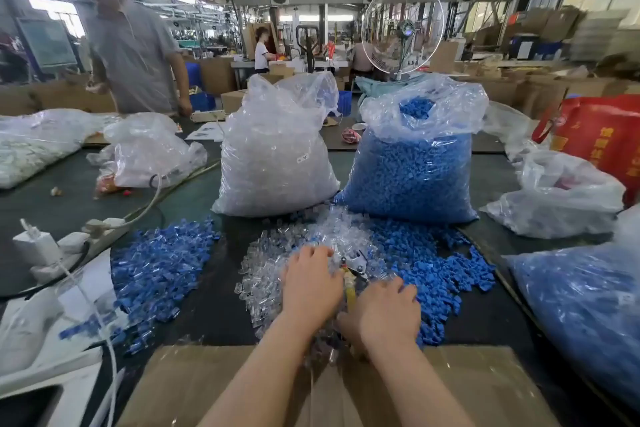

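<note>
A heap of small clear plastic pieces [277,274] lies on the dark table in front of me. My left hand [311,284] rests palm down on it with fingers spread. My right hand [384,312] sits on the heap's right side, its fingers bent down into the pieces with the tips hidden. Between the hands lies a pair of cutters [351,284] with a yellow handle. Loose blue pieces [436,270] spread to the right, and a pile of assembled blue-and-clear pieces [159,263] lies to the left. A cardboard box [194,385] sits under my forearms.
Behind the heaps stand a tall bag of clear pieces [277,156] and a bag of blue pieces [412,166]. More bags lie at the right [571,302] and left [152,149]. A power strip with a charger [38,246] sits at the left. A person [135,55] stands across the table.
</note>
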{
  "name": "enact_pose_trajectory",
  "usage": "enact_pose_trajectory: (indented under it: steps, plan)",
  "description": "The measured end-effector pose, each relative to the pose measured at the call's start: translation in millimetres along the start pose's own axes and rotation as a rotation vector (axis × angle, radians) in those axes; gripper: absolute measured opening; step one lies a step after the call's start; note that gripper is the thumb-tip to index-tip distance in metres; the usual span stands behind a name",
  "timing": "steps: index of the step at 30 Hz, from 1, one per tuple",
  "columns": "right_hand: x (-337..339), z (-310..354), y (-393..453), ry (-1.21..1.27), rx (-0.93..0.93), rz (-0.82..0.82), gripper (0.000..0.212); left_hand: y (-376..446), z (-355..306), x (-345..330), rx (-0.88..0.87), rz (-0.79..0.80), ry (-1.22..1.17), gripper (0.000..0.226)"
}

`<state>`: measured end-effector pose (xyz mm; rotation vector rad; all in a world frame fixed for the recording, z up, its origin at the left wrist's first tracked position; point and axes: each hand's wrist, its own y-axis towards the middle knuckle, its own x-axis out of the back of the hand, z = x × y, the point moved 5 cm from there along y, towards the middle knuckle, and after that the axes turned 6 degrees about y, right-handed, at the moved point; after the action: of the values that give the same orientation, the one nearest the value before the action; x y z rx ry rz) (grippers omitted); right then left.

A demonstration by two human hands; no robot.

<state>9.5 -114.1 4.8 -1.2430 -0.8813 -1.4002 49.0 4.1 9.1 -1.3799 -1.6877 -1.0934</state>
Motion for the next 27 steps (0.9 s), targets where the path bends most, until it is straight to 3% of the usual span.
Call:
enact_pose_trajectory:
  steps: [5, 9, 12, 16, 20, 27]
  plan:
    - [-1, -4, 13, 0.012, 0.048, -0.09, 0.05, 37, 5, -20, 0.029, 0.097, 0.051, 0.053]
    - [9, -7, 26, 0.087, 0.046, -0.098, 0.063, 55, 9, -35, 0.107, 0.12, -0.002, 0.054]
    - [16, -6, 43, 0.166, 0.027, -0.09, 0.065, 58, 10, -40, 0.134, 0.073, -0.087, 0.049]
    - [24, -10, 63, 0.321, -0.023, -0.11, 0.062, 56, 12, -43, 0.109, 0.038, 0.076, 0.049]
    - [25, -21, 73, 0.399, -0.051, -0.202, 0.058, 52, 12, -38, 0.1, -0.022, 0.04, 0.049]
    - [27, -33, 79, 0.227, 0.001, -0.382, 0.039, 38, 13, -26, 0.052, -0.192, -0.063, 0.03]
